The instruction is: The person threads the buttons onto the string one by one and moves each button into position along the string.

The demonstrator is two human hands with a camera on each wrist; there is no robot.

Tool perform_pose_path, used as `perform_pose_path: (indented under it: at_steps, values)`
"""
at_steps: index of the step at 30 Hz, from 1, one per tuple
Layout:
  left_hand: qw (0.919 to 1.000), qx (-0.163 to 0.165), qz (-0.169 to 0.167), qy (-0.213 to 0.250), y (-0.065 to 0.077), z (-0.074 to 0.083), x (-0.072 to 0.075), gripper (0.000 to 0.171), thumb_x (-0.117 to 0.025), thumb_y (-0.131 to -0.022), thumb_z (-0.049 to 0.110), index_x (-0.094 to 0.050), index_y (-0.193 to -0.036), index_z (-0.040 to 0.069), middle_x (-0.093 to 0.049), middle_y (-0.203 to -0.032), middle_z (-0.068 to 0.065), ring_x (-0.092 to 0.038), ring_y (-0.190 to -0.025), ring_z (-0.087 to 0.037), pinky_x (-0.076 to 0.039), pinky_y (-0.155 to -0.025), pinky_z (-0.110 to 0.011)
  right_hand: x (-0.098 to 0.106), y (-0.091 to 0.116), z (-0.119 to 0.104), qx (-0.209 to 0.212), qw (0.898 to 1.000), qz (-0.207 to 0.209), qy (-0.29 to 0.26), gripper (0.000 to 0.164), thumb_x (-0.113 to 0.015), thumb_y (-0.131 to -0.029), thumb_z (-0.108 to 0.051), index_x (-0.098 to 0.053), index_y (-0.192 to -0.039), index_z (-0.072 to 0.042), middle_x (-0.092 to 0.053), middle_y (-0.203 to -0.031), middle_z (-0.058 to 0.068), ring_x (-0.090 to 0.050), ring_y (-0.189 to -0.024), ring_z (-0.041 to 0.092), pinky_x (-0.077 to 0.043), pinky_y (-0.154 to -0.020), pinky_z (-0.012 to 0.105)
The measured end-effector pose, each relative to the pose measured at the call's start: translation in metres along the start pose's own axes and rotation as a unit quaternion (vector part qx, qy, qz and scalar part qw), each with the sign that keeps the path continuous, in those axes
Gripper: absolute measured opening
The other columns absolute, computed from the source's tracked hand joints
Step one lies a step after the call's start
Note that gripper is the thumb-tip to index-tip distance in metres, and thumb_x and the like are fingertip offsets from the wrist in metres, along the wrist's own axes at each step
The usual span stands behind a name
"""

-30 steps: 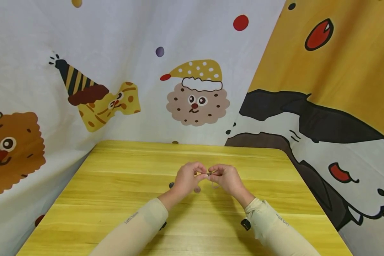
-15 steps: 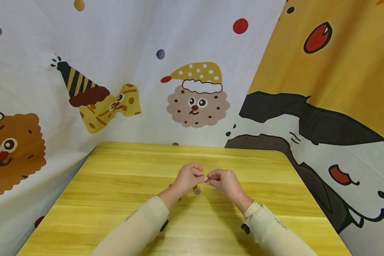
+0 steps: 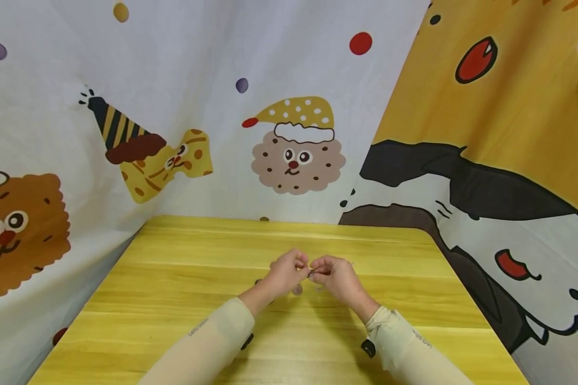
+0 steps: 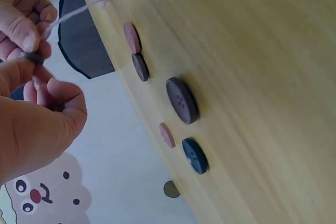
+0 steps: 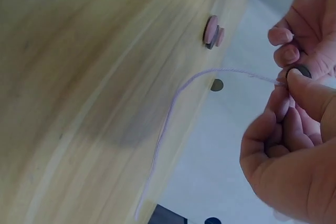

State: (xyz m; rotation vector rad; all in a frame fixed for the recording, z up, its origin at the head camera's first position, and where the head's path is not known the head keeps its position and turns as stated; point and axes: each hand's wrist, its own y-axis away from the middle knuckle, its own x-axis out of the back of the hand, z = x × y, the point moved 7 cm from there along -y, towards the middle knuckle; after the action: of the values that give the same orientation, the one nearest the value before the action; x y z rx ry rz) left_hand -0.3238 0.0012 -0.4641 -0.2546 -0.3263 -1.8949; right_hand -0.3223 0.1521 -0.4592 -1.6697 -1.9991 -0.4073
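My left hand [image 3: 284, 272] and right hand [image 3: 339, 278] meet fingertip to fingertip over the middle of the table. A small dark button [image 4: 32, 57] is between them, pinched by the left thumb and fingers, with the right thumb pressed against it too. From between the right thumb and index finger runs a thin pale purple string [image 5: 173, 103], curving away and hanging loose. Whether it passes through the button's hole is hidden by the fingers. Near the left hand lie a large dark brown button [image 4: 182, 100], a dark blue button [image 4: 195, 156] and a small pink button [image 4: 167, 135].
Another pink button [image 4: 132, 38] and a small dark button [image 4: 140, 67] lie touching on the wooden table [image 3: 173, 299]. Beyond the far edge hangs a white and orange cloth [image 3: 197, 64] with cartoon prints.
Both hands stay close together and shift slightly. The left fingers, raised half a second ago, have curled back in toward the button. The head view has tilted up a little.
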Motion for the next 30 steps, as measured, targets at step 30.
perform_pose_path:
  at_steps: [30]
  values:
    - [0.9881, -0.063, 0.136, 0.035, 0.001, 0.002, 0.014, 0.021, -0.061, -0.111, 0.021, -0.059, -0.13, 0.013, -0.065, -0.125, -0.006, -0.057, -0.102, -0.019, -0.051, -0.084, -0.032, 0.012, 0.003, 0.003, -0.014, 0.998, 0.018, -0.056, 0.031, -0.078, -0.098, -0.012, -0.071, -0.127, -0.006, -0.078, -0.112, 0.011, -0.071, -0.097, 0.017, -0.057, -0.078, 0.022]
